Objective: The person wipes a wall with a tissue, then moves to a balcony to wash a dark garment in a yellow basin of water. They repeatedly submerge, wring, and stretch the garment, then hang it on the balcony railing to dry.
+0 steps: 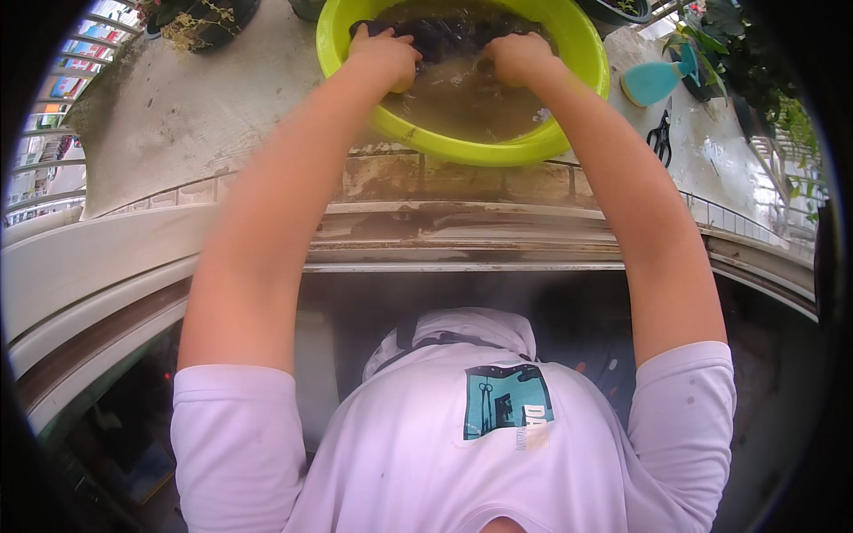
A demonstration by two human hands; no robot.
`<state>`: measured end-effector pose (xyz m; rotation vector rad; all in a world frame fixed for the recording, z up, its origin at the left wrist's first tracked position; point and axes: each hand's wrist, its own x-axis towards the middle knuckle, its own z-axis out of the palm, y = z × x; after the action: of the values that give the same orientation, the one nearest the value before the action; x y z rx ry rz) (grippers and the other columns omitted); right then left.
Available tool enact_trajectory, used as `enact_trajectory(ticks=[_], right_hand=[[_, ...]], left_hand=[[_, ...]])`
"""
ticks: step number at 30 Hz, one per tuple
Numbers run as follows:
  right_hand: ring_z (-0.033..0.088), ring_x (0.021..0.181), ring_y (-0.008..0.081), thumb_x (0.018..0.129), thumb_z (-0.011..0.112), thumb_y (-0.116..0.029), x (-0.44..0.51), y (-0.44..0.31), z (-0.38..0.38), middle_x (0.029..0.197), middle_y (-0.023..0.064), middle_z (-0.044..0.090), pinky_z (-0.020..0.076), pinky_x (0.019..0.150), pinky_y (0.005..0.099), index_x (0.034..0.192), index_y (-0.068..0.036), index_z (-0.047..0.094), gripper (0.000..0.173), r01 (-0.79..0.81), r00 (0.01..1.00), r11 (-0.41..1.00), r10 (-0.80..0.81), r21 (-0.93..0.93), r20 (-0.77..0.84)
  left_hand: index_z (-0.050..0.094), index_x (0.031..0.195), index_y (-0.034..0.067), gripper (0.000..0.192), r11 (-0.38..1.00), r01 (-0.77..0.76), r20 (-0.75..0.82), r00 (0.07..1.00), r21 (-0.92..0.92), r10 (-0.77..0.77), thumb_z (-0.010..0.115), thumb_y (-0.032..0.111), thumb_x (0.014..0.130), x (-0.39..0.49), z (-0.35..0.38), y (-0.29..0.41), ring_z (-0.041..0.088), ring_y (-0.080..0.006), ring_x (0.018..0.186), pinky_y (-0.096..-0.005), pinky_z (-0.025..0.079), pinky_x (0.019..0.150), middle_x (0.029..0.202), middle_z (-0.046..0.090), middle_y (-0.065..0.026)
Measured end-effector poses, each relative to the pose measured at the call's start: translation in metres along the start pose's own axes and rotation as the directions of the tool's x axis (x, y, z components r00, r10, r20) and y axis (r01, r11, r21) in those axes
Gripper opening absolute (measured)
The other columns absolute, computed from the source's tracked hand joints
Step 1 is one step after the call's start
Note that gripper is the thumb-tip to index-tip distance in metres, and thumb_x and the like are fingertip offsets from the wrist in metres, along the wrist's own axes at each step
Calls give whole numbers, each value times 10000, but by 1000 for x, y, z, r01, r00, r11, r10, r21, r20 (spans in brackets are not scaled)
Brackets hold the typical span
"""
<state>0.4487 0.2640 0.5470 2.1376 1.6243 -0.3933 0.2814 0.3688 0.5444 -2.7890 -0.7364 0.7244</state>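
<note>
A yellow-green plastic basin point(466, 153) of murky brown water stands on the ledge beyond the window track. Dark wet cloth point(443, 38) lies in the water along its far side. At the basin's left, my left hand point(385, 56) rests on the dark cloth, its fingers spread and partly bent; whether it grips the cloth is unclear. My right hand point(518, 58) is at the right part of the basin, fingers curled down at the water beside the cloth. Its fingertips are hidden, so I cannot tell what they hold.
Right of the basin are a teal spray bottle point(650, 83), black-handled scissors point(661, 140) and leafy plants point(723, 40). A potted plant point(206, 26) stands at the upper left by metal railings point(50, 163). The window track point(466, 246) runs across below the ledge.
</note>
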Motion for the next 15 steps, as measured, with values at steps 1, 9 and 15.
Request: enact_trajectory(ticks=[1,9,15], right_hand=[[532,1188,316,850,598,-281,6,11,-7,1346,115,505,428,992,422,1294,-209,535,454,-157,983,986,152,46,106],[638,787,334,828,603,-329,19,16,33,879,169,668,521,687,406,1137,-23,588,435,-198,606,973,27,-118,-795],[652,827,267,844,601,-278,20,-8,3,955,146,685,516,690,359,1041,37,645,374,17,984,582,135,813,-117]], left_hand=[[509,1353,240,517,997,63,-117,991,35,-58,626,313,855,3,2,-5,308,-196,1386,-527,288,1096,1494,358,-16],[607,1212,74,489,732,52,-229,932,-680,-280,532,373,832,34,-7,4,427,-376,1280,-501,336,1056,1396,449,-191],[536,1287,80,705,-250,214,214,976,-944,30,408,644,882,46,-25,22,511,-353,1173,-517,384,1007,1291,532,-192]])
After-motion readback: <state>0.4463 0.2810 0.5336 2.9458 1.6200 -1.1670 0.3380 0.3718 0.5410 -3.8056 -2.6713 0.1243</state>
